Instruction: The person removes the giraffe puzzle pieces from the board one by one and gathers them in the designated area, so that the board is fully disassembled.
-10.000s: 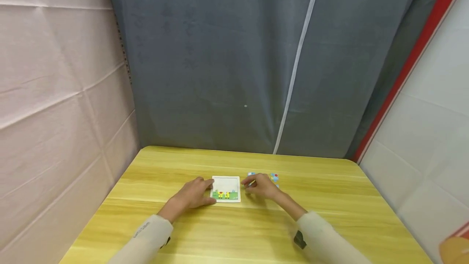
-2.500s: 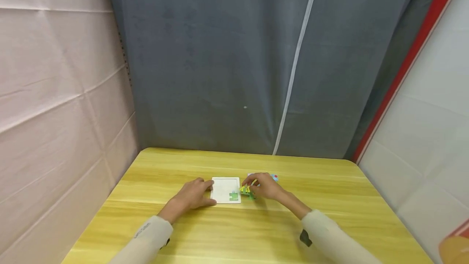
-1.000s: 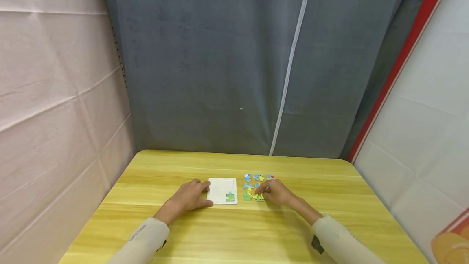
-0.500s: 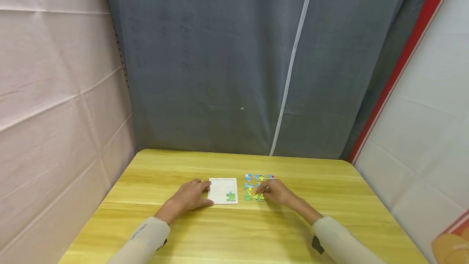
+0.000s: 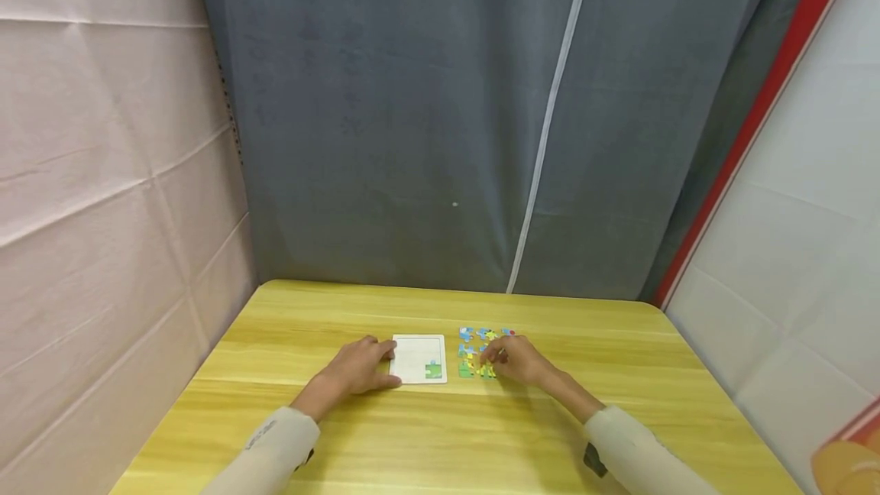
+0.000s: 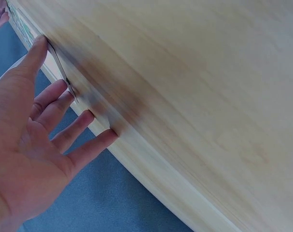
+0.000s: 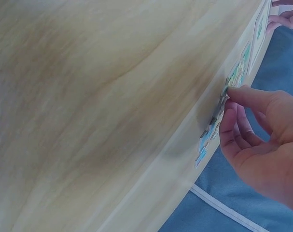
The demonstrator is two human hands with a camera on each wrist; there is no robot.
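Left hand [image 5: 357,367]: fingers straight, flat on the table [image 5: 309,327], tips against the white puzzle tray's [image 5: 415,355] left edge; if that pressure eases, the tray may skid. One green piece [image 5: 433,370] seated in its near-right corner. Loose puzzle pieces [image 5: 474,346]: just right of tray. Right hand [image 5: 520,360]: pinching one piece among them; neighbours likely to be nudged out of their rows.

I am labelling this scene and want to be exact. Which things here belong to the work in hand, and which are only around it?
In the work:
- white puzzle tray, steadied by the left hand
- green piece in the tray
- loose puzzle pieces, touched by the right hand

Only around:
- wooden table
- grey curtain
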